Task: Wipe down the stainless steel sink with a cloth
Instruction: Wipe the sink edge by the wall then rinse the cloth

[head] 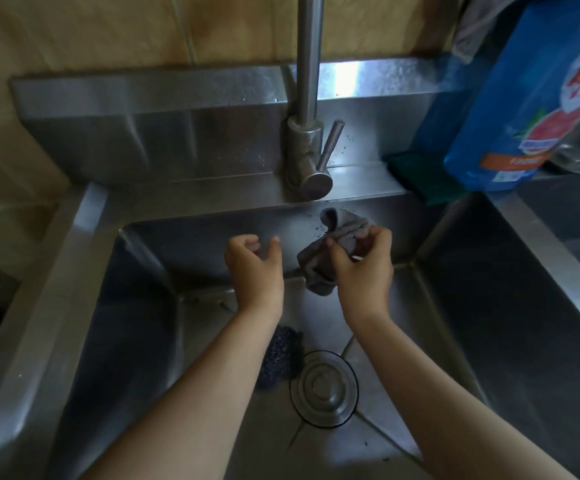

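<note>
the right hand [363,268] pinches a crumpled grey cloth [330,252] against the back wall of the stainless steel sink [191,237], centre frame; the left hand [253,263] hovers beside it, fingers loosely curled, holding nothing.

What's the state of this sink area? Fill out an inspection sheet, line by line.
Surface: stainless steel sink basin, dark specks on its back wall and floor; round metal drain strainer in place.
Job's things: crumpled grey cloth, held up near the back wall.
Clutter: dark mesh scouring pad beside the strainer; green sponge on the ledge; blue plastic detergent bottle next to it.
Grippers: right hand pinches the cloth; left hand loosely curled, holds nothing.
Cables: nothing seen.
Surroundings: steel tap with lever handle, beige tiled wall, second basin at right.
</note>
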